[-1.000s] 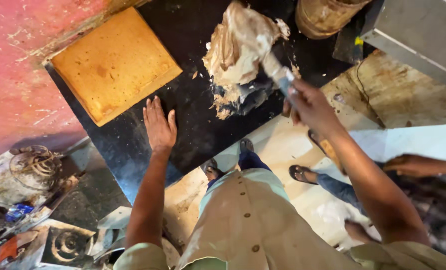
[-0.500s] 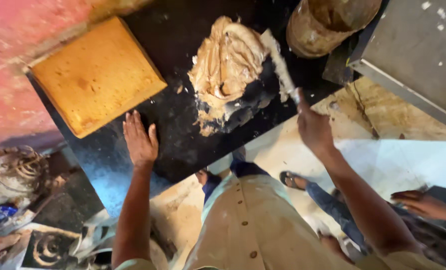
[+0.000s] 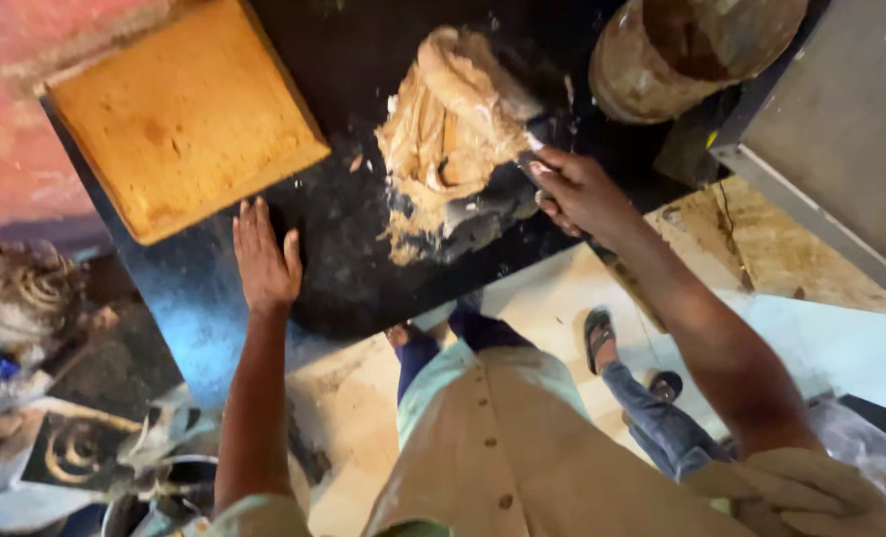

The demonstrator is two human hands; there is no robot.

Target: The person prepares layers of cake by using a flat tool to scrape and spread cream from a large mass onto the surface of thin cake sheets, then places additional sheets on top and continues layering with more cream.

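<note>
A heaped, pale beige mound of soft, creamy paste [image 3: 443, 139] is seen lying on the glossy black stone slab [image 3: 363, 288], near its front edge and to the right of the square golden-brown sponge cake [image 3: 179, 114]. The right hand [image 3: 577, 189] is closed in a fist-like grasp round the handle of a flat-bladed metal scraper [image 3: 528, 139], the blade being pressed into the right side of the mound; most of the blade is buried or smeared, so its full shape cannot be told. The left hand [image 3: 264, 259] is laid flat on the slab with fingers spread and released, gripping nothing, just below the corner of the cake. The paste appears thick, ridged and folded, with smears and crumbs scattered about it; the cake surface looks dry, porous and slightly mottled. A round, stained metal drum [image 3: 692, 45] is stood just beyond the mound, and a grey metal panel [image 3: 831, 149] runs off to the right. Paste could probably be pushed over the front edge of the slab and dropped towards the floor if the scraper were drawn too far forward. The greasy handle might slip in the grasp, and the cake's corner could be dented were the braced hand to slide.
</note>
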